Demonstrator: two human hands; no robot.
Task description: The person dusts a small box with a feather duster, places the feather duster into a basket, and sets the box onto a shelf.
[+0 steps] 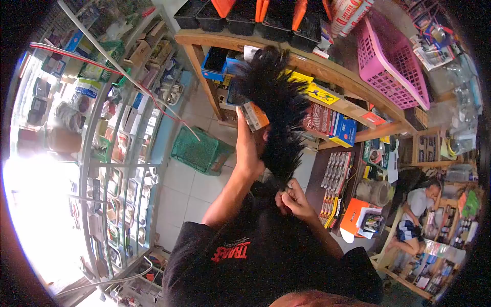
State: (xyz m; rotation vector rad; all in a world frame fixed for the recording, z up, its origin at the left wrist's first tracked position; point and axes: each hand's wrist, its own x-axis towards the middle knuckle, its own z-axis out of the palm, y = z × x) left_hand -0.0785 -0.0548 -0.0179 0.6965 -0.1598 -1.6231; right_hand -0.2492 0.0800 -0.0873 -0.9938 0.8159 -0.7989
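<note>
We are grasping a small orange-and-white box (255,116) (its print is too small to read) in our left hand (249,148), while our right hand (294,199) is clenching the near end of a black feather duster (279,112). The duster is reaching toward the wooden shelf (302,60). A green basket (197,148) is sitting on the floor (176,197) at left; red lettering beginning "TRA" is showing on our black shirt (230,266).

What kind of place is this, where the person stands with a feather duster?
Probably a small hardware shop: packaged goods fill the glass-fronted shelves, cards of small items lie on the counter, and boxed stock sits on the wooden shelf.
</note>
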